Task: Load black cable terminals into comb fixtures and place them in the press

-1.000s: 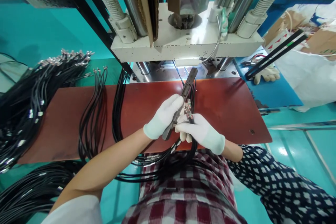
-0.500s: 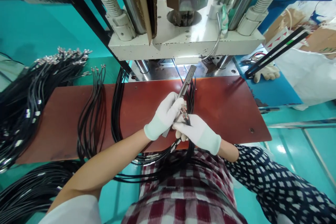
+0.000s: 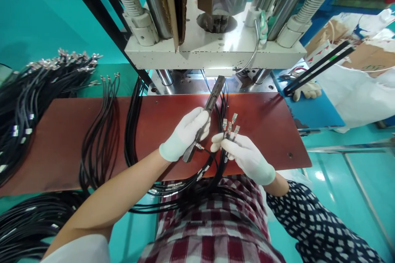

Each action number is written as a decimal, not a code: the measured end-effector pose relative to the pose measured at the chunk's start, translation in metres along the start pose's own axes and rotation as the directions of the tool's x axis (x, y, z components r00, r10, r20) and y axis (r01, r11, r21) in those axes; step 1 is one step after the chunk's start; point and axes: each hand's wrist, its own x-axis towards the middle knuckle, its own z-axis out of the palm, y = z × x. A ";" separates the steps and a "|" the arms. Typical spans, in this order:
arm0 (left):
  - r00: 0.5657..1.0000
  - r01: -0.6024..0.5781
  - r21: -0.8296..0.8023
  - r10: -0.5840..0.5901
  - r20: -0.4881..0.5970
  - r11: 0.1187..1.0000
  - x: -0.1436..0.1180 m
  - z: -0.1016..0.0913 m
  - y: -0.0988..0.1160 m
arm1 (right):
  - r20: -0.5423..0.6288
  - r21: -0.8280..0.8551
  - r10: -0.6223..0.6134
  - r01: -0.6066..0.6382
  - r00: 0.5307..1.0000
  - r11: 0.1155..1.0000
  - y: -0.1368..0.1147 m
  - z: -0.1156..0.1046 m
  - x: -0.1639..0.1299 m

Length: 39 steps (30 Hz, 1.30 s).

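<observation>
My left hand (image 3: 184, 134), in a white glove, grips a long dark metal bar (image 3: 209, 107) that slants up toward the press. One black cable end sits in the bar's lower end. My right hand (image 3: 246, 155), also gloved, holds a bunch of black cables (image 3: 221, 160) whose metal terminals (image 3: 230, 125) fan out above the fingers. Both hands hover over the red-brown board (image 3: 265, 123), a short gap between them.
A white press machine (image 3: 212, 47) with steel columns stands right behind the board. Black cable bundles with metal ends (image 3: 40, 86) lie at the left, more loops (image 3: 100, 131) on the board. A glove and black rods (image 3: 311, 72) rest at the right.
My hands have drawn apart. The right hand moved right and lifted the terminals clear of the bar; the left hand stays on the bar, which shifted slightly left.
</observation>
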 end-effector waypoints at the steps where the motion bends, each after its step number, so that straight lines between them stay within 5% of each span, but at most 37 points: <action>1: 1.000 -0.001 -0.007 0.001 -0.001 1.000 0.000 0.000 0.000 | 0.020 0.021 -0.006 0.005 1.000 1.000 0.002 -0.001 0.000; 7: 1.000 0.005 -0.028 -0.005 0.010 1.000 0.000 -0.001 0.000 | -0.035 0.134 0.056 -0.051 0.998 0.990 0.007 -0.001 0.004; 12: 1.000 0.013 0.007 -0.013 0.028 1.000 -0.001 -0.002 0.000 | 0.031 0.084 0.037 -0.040 0.999 0.996 -0.005 0.000 0.004; 20: 0.999 0.011 -0.031 -0.010 0.031 0.999 0.001 -0.001 -0.001 | -0.142 0.031 -0.038 0.042 0.989 0.999 -0.004 0.009 0.003; 26: 0.999 -0.023 -0.082 0.027 0.045 0.996 0.004 -0.005 0.002 | -0.003 0.102 -0.195 0.195 0.981 0.976 -0.022 0.003 -0.021; 30: 0.998 -0.045 -0.055 0.048 0.049 0.997 0.003 -0.008 0.001 | -0.107 0.131 -0.067 0.081 0.992 0.988 -0.023 0.006 -0.001; 39: 0.998 -0.029 0.058 0.026 0.049 0.998 0.002 -0.007 0.002 | -0.038 -0.069 0.032 -0.034 0.999 0.997 -0.014 0.020 0.023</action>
